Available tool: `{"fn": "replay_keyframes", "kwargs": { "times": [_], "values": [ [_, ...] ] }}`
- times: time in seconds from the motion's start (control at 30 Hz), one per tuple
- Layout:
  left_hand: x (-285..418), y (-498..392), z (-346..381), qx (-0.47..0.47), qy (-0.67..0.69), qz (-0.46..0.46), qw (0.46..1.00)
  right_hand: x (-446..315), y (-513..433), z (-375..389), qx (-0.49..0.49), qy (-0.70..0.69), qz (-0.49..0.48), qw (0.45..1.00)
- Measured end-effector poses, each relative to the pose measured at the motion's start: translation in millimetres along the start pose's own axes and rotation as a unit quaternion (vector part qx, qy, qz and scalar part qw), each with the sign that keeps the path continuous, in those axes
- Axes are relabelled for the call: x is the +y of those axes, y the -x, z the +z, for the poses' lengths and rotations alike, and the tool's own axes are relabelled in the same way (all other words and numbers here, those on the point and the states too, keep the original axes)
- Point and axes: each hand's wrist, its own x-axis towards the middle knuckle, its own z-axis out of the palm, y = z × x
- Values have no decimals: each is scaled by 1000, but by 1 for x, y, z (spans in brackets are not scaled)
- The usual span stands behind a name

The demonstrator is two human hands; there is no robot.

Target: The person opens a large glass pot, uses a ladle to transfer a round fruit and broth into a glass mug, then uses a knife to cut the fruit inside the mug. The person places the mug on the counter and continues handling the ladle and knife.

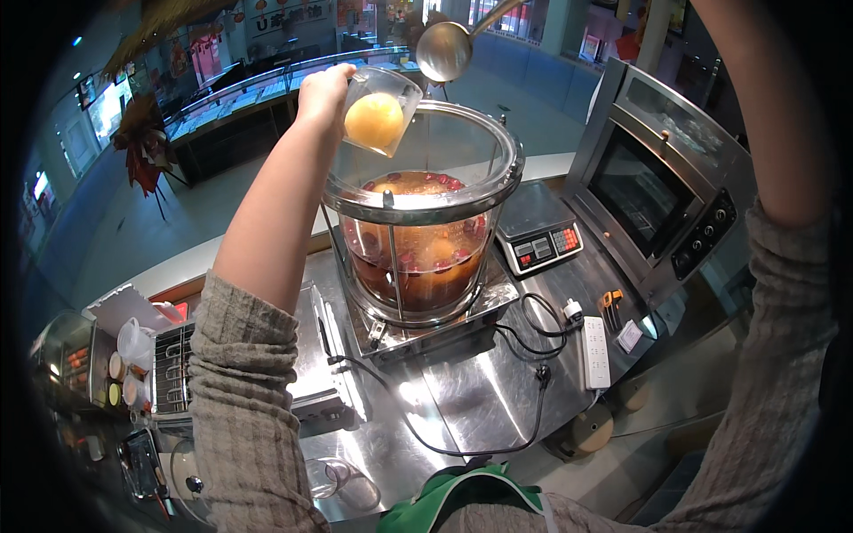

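My left hand (324,97) grips a clear cup (400,91), tilted over the left side of the rim of a large glass pot. Inside the cup rests a round yellow fruit (374,121), its exact kind unclear. The pot (380,233) has a metal rim and rods, and holds amber liquid with red dates (441,266) and more pale round fruit. Above its far rim hangs a metal ladle (444,52), whose handle runs out of the top of the picture. My right hand is out of view; only the forearm shows at the upper right.
Right of the pot are a digital scale (538,230), a steel oven (643,186), a white power strip (595,353) and an infrared thermometer (611,303). A black cable (426,445) loops over the steel counter (480,400). An empty glass jug (325,477) stands near the front edge.
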Motion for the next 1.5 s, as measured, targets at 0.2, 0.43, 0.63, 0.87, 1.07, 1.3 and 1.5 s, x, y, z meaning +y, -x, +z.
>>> {"fn": "replay_keyframes", "kwargs": {
  "times": [0.2, 0.43, 0.63, 0.87, 1.07, 1.3, 1.5],
  "values": [
    [10, 1, -28, 70, 34, 49, 996, 0, -35, 31, -78, -42, 1, 996],
    [4, -8, -66, 88, 133, 58, 985, -16, -85, 109, -196, -125, -35, 972],
    [1, 0, -82, 62, 161, 89, 981, -29, -118, 156, -280, -211, -25, 936],
    [7, 2, -96, 75, 188, 97, 975, -45, -143, 177, -300, -105, -64, 946],
    [8, 0, -105, 57, 175, 113, 976, -60, -156, 194, -283, -27, -105, 953],
    [10, -4, -114, 53, 164, 119, 978, -62, -158, 205, -303, -86, -126, 941],
    [11, -2, -115, 65, 160, 118, 978, -35, -157, 204, -305, -174, -92, 932]
  ]
}}
